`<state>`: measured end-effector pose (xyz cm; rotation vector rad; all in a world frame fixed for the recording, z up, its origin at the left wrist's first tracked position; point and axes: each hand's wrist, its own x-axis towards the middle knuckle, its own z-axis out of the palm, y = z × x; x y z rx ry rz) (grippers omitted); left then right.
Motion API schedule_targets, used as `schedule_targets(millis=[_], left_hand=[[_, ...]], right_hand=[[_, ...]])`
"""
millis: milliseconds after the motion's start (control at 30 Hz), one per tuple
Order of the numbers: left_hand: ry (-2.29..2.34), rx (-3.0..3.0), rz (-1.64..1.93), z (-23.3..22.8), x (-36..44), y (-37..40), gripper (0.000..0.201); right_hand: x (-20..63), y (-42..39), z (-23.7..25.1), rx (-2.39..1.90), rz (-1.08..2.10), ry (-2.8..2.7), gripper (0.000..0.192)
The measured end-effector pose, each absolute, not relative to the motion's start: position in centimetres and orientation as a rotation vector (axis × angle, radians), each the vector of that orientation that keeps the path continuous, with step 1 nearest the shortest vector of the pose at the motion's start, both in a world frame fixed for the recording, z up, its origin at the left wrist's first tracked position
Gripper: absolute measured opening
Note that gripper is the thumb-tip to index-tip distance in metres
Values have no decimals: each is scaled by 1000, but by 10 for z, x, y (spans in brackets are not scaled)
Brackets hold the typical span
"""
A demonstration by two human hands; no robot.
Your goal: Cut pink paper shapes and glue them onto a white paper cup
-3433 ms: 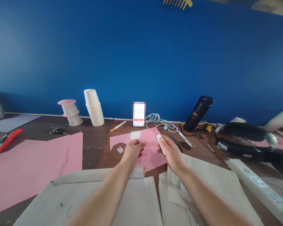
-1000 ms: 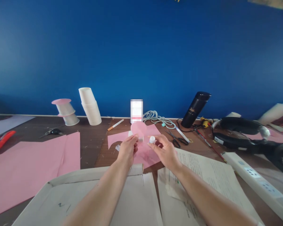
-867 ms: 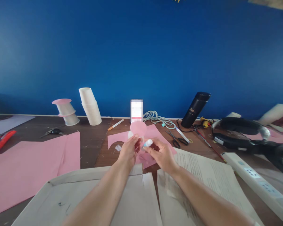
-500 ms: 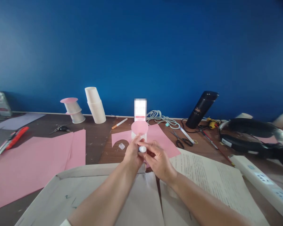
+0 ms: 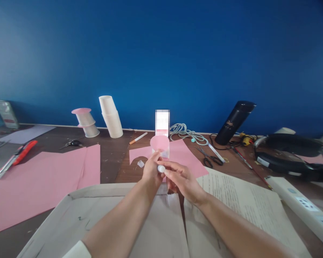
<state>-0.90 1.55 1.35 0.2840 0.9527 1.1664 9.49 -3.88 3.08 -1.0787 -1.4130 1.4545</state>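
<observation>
My left hand (image 5: 152,166) is closed around a small white round-ended tube (image 5: 161,168), whose body is mostly hidden. The thumb and forefinger of my right hand (image 5: 183,179) pinch at the tube's white end, the other fingers curled below. Just beyond my left fingertips stands a white paper cup (image 5: 164,154) topped with a pink paper disc (image 5: 159,142). Under it lies a cut pink sheet (image 5: 185,159). Close to my left hand sits a small clear piece of plastic (image 5: 140,163).
Left are a cup stack with pink discs (image 5: 86,120), stacked white cups (image 5: 111,120), a red utility knife (image 5: 18,156) and pink paper (image 5: 40,186). Right are scissors (image 5: 210,159), a coiled cable (image 5: 184,132), a black flask (image 5: 234,123) and a power strip (image 5: 301,204). Behind, a phone (image 5: 162,122) glows.
The view has shifted a little, so everything sits slightly higher and further right. The tube's white end now faces me more squarely, and my right fingers have shifted on it.
</observation>
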Motion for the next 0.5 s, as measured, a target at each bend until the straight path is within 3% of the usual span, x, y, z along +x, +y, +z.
schedule_targets(millis=[500], left_hand=[[1051, 521, 1261, 5, -8, 17, 39]], right_hand=[[98, -36, 24, -1065, 1486, -1350, 30]])
